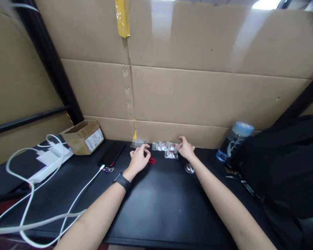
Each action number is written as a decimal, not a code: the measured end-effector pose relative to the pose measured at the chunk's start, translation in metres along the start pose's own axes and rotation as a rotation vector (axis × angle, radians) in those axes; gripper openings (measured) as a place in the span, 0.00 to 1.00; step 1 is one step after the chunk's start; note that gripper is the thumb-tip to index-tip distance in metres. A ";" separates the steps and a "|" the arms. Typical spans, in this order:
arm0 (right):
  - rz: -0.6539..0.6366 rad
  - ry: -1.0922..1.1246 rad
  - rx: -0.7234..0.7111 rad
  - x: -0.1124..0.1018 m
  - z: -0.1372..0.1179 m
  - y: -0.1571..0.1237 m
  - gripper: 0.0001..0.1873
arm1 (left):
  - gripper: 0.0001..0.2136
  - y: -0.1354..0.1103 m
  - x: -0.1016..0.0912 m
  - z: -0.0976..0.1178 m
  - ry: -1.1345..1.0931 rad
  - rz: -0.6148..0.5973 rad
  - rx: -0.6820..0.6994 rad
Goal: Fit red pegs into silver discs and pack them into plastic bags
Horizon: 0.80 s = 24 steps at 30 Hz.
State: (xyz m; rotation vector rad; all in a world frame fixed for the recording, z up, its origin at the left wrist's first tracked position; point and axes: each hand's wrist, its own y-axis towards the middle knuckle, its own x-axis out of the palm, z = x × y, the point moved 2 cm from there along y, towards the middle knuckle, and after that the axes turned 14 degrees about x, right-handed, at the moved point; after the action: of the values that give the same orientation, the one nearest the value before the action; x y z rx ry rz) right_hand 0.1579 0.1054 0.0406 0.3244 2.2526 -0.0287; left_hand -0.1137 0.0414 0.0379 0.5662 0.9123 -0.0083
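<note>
My left hand (140,158) hovers over or rests on the black desk, its fingers bent and apart, with nothing visible in them. Just right of it lies a small bundle of red cord (152,160), partly hidden by the fingers. My right hand (185,149) is beside several small clear plastic bags (171,154) with shiny and red contents. Its index finger is raised and spread from the others; whether it touches the nearest bag I cannot tell. Below the right wrist sits a small round, shiny, clear object (189,168). Behind my left hand is a flat clear plastic packet (138,142).
An open cardboard box (80,140), a white power strip (48,163) with looping white cables and a plugged-in phone (111,153) are on the left. A blue-lidded water bottle (233,140) and black bag (281,166) stand right. A cardboard wall (172,93) closes the back.
</note>
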 end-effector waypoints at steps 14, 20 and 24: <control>-0.412 -0.179 -0.300 -0.051 0.062 -0.056 0.26 | 0.10 -0.005 0.006 -0.016 0.151 -0.286 0.275; -0.317 -0.155 -0.258 -0.050 0.060 -0.066 0.15 | 0.06 -0.005 0.005 -0.006 0.158 -0.252 0.298; -0.320 -0.078 -0.211 -0.052 0.063 -0.063 0.17 | 0.07 -0.005 0.005 -0.002 0.171 -0.253 0.320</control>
State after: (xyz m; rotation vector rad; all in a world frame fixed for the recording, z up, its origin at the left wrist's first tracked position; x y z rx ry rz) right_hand 0.2215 0.0248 0.0335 -0.1491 2.1853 0.0281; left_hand -0.1134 0.0392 0.0314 0.7525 1.1545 -0.3441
